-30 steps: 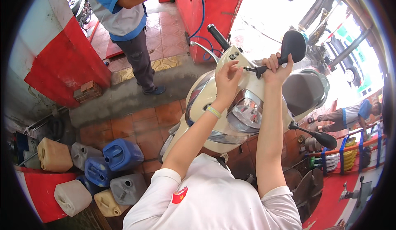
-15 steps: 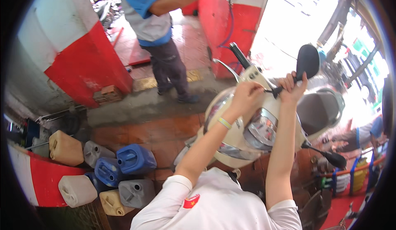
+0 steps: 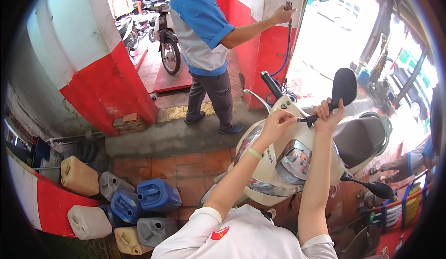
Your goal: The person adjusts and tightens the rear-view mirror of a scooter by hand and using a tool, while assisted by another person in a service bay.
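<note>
My right hand (image 3: pixel 327 116) is wrapped round the stem of a black rear-view mirror (image 3: pixel 344 87), whose head stands up above the fingers. At the other end of the stem, my left hand (image 3: pixel 278 123) is closed in a pinch by the thin dark tip. Whether it grips that tip or some small part there is too small to tell. Both hands are above the front of a cream scooter (image 3: pixel 260 184), near its handlebar grip (image 3: pixel 271 83). A second black mirror (image 3: pixel 378 189) is attached on the scooter's other side.
Several plastic jerrycans (image 3: pixel 158 195) crowd the floor at the left. Beyond the scooter a co-worker in a blue and grey shirt (image 3: pixel 200 27) holds an air gun (image 3: pixel 289 6) on a blue hose. Another person (image 3: pixel 409 159) is partly visible at the right, near a rack of bottles (image 3: pixel 395 215).
The view has shifted a little. The co-worker has moved right and holds the air gun out. My hands remain at the mirror stem, its tip now showing more clearly.
</note>
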